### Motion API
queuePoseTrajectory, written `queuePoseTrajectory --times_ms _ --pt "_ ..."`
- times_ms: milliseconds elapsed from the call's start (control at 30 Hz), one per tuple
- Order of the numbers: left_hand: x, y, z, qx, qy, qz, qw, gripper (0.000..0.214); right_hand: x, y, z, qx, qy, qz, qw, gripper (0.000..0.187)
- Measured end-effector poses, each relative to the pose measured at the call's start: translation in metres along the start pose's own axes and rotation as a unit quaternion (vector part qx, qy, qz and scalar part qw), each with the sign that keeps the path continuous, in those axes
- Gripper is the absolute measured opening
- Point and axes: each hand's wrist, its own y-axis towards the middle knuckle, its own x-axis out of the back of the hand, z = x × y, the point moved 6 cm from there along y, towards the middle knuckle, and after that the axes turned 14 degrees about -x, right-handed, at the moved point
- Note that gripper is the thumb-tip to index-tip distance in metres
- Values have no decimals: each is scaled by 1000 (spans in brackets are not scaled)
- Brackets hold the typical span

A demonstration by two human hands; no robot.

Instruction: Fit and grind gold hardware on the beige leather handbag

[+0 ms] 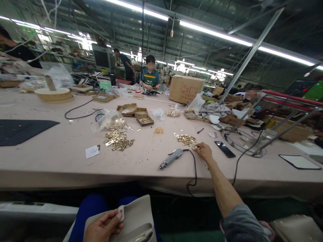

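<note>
Gold metal fittings [186, 139] lie heaped right of centre on the desk [63, 158], where the right hand [204, 151] reaches with fingers pinching at the heap's edge. At the bottom of the frame, the left hand [103, 228] grips a grey bag panel [136, 218] on the lap. An electric screwdriver [171, 158] lies just left of the right hand.

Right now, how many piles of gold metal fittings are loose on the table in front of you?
3: a big pile left of centre, a small heap mid-table, and one at the right hand. More sit in trays and bags behind.
</note>
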Motion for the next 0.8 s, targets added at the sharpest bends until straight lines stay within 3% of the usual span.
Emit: queuePoseTrajectory --times_ms 300,467,567,633,800 --pt "-5 -3 -8 -5 4 -19 1000 59 15 -14 5 -10 12 -3 1000 9" --pt "-3 -3 -5 -17 6 -14 1000 58 29 -32 16 -18 111 -4 994 16" --pt "-5 -6 -7 -37 12 -5 999 55 37 -58 40 15 191 32 981 24" --pt "-7 -9 -11 -58 23 -9 998 52 42 -86 65 46 271 70 959 30" --pt "-17 -15 -18 -87 39 -11 995 46 40 -185 145 89 485 165 854 29"
